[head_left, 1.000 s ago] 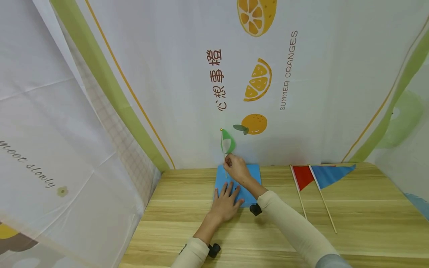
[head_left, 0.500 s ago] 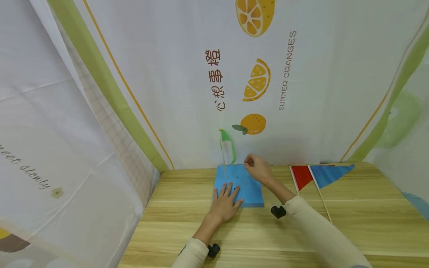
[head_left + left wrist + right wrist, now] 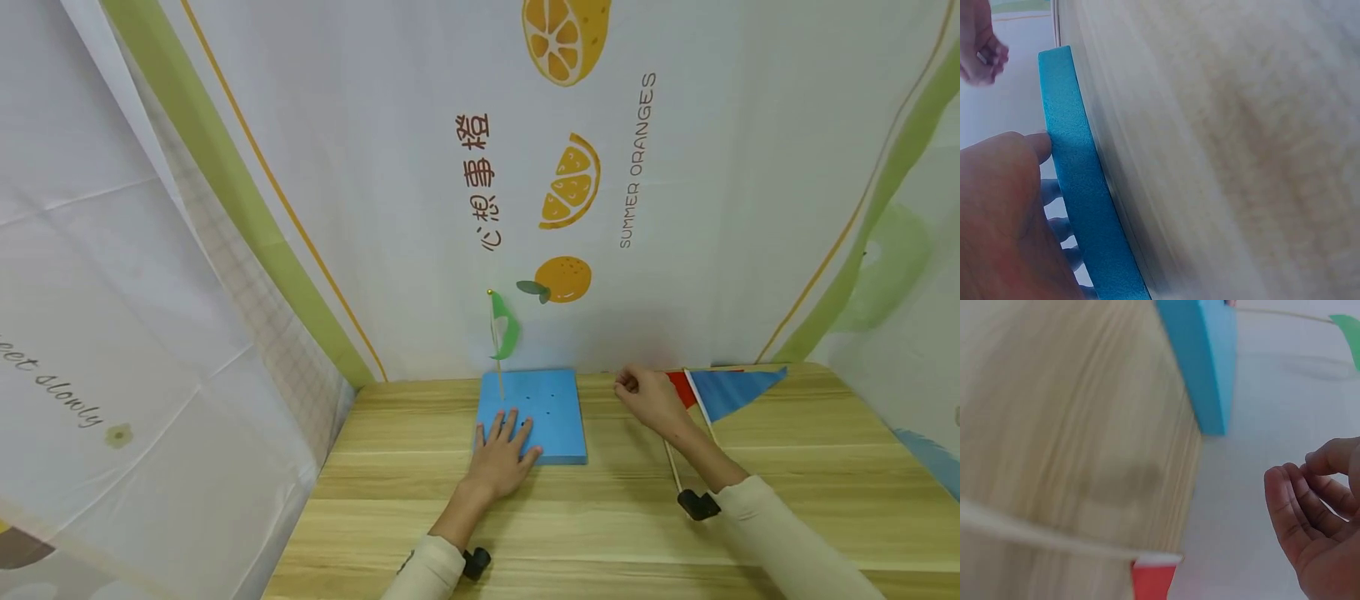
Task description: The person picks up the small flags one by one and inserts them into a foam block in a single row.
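Observation:
A blue foam block [image 3: 553, 433] with several small dark holes lies flat at the back of the table. My left hand [image 3: 498, 467] rests spread on its near left part; the left wrist view shows those fingers over the block's edge [image 3: 1079, 169]. A green-and-white flag [image 3: 506, 327] stands upright on a thin stick in the block's far left part. To the block's right, my right hand [image 3: 654, 402] hovers with loosely curved fingers and nothing between them. Beneath it in the head view lies a red flag [image 3: 681, 388], partly hidden, beside a blue flag [image 3: 735, 393].
A printed white cloth [image 3: 375, 167] hangs behind the table's [image 3: 420, 442] back edge, with another white cloth [image 3: 112, 275] along the left side. Each wrist carries a black camera mount, such as the right one [image 3: 697, 505].
My right hand let go of the green-and-white flag's stick and moved right toward the red and blue flags. The flag stays upright in the block. My left hand keeps its place.

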The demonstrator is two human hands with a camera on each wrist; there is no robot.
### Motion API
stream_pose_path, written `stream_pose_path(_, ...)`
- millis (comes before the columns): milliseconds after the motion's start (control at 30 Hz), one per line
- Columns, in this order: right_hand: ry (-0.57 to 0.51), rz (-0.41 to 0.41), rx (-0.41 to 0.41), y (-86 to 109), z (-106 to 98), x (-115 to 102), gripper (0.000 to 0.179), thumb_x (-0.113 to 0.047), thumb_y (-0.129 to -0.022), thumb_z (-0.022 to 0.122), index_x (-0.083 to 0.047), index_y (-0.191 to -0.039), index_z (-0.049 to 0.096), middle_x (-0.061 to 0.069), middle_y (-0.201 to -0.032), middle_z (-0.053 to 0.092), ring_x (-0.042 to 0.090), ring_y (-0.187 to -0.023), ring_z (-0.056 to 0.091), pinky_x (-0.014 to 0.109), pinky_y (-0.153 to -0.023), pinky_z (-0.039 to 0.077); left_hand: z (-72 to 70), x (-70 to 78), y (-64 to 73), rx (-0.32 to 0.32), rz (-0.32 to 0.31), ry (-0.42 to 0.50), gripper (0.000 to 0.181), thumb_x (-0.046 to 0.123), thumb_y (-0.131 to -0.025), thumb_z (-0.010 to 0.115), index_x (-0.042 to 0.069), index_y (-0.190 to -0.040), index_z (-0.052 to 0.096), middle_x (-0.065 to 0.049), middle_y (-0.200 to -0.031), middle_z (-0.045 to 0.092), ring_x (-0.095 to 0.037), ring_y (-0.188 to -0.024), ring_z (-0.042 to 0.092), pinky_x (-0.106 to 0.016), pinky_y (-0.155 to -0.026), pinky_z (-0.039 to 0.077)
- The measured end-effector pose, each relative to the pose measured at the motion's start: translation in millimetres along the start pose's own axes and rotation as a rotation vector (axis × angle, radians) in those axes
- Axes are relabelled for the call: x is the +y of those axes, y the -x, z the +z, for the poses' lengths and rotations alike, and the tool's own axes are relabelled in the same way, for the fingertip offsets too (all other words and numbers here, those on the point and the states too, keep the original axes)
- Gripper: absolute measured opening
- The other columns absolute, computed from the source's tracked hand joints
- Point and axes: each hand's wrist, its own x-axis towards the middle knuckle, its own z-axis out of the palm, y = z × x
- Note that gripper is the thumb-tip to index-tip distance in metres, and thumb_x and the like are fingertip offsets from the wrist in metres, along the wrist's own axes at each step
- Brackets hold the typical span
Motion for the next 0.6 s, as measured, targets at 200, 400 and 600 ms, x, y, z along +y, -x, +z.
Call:
stream_pose_path(200, 0.082, 0.030, -0.016, 20.4, -16, 20, 0.008, -0.008, -0.100, 0.068, -0.002, -0.097, 0.072, 0.009, -0.086, 0.073, 0.020, -0.076, 0.068, 0.034, -0.066, 0.054, -1.8, 1.3, 2.2, -0.004, 0.003, 0.006, 0.064, 0.054, -0.113, 0.042, 0.020, -0.168, 0.037, -0.012, -0.178, 0.025, -0.037, -0.165, 0.021, -0.069, -0.130, 0.019)
stream_pose_path(400, 0.092, 0.084, -0.074, 37.2, -28, 38, 0.010, -0.008, -0.101, 0.066, -0.001, -0.098, 0.073, 0.008, -0.086, 0.073, 0.017, -0.072, 0.063, 0.033, -0.064, 0.051, -4.1, 1.9, 2.9, -0.006, 0.008, 0.020, 0.065, 0.053, -0.113, 0.043, 0.019, -0.168, 0.038, -0.013, -0.178, 0.025, -0.038, -0.165, 0.021, -0.070, -0.130, 0.019)
stream_pose_path(600, 0.102, 0.106, -0.123, 49.9, -35, 51, 0.010, -0.009, -0.098, 0.070, 0.001, -0.094, 0.072, 0.009, -0.085, 0.072, 0.019, -0.073, 0.062, 0.034, -0.065, 0.051, -4.3, 1.7, 1.8, -0.007, 0.008, 0.024, 0.064, 0.053, -0.113, 0.042, 0.019, -0.168, 0.037, -0.013, -0.178, 0.024, -0.038, -0.165, 0.021, -0.070, -0.130, 0.019)
